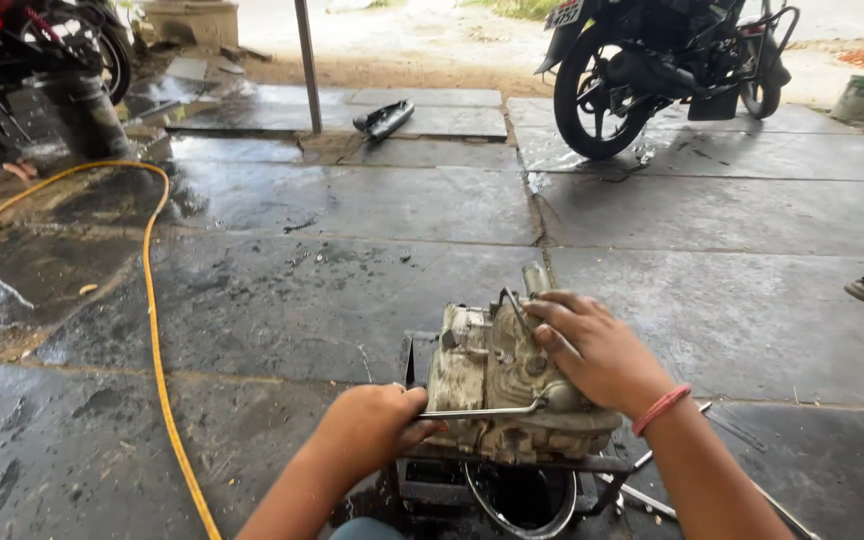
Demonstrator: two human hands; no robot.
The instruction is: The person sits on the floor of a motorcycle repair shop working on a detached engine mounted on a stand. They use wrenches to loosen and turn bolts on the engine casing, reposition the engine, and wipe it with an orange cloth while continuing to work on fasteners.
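Fingers (552, 320) of right hand (597, 350) spread on engine casing (497, 385); left hand (377, 430) grips metal rod (482, 411).

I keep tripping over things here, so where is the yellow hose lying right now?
In the head view the yellow hose runs down the left side of the wet stone floor, left of the left hand and the engine block.
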